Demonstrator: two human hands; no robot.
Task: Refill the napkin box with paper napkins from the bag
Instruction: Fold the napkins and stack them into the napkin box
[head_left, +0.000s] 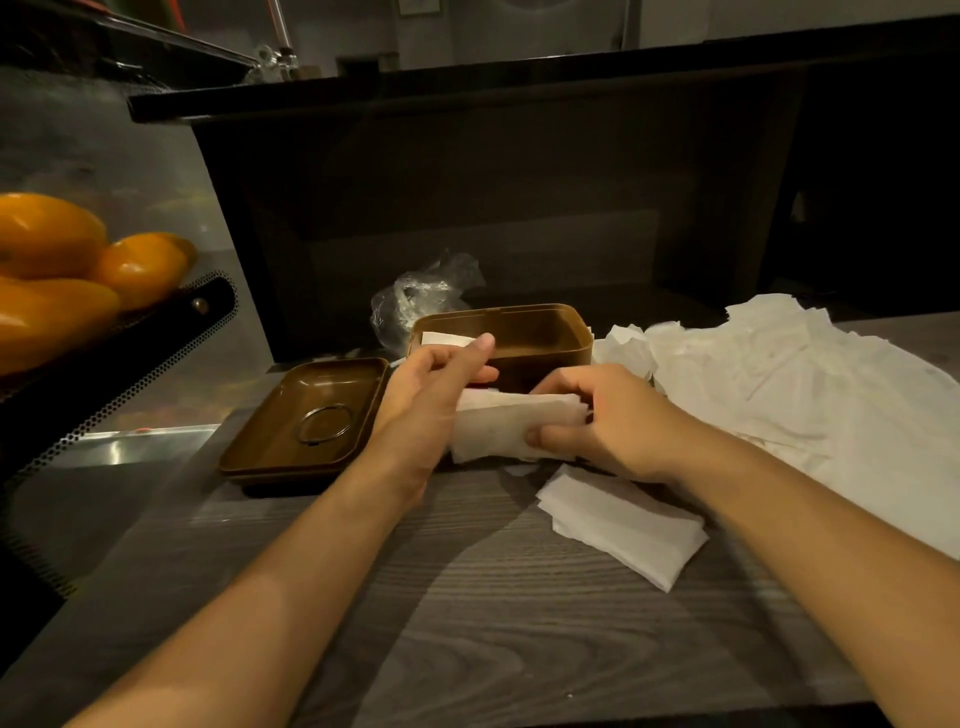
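Note:
A brown napkin box (540, 332) stands open on the wooden counter, with one white napkin showing inside at its left end. Just in front of it both hands hold a folded stack of white napkins (511, 423). My left hand (436, 395) cups the stack's left end, fingers stretched toward the box. My right hand (597, 415) grips the right end, thumb underneath. The box's brown lid (306, 421) lies upside down to the left, with a round hole in it. A crumpled clear plastic bag (421, 296) sits behind the box.
A loose heap of white napkins (779, 379) covers the counter at right. A smaller folded stack (623, 525) lies near my right wrist. Oranges (78, 260) fill a black mesh basket at left. A dark raised counter wall stands behind.

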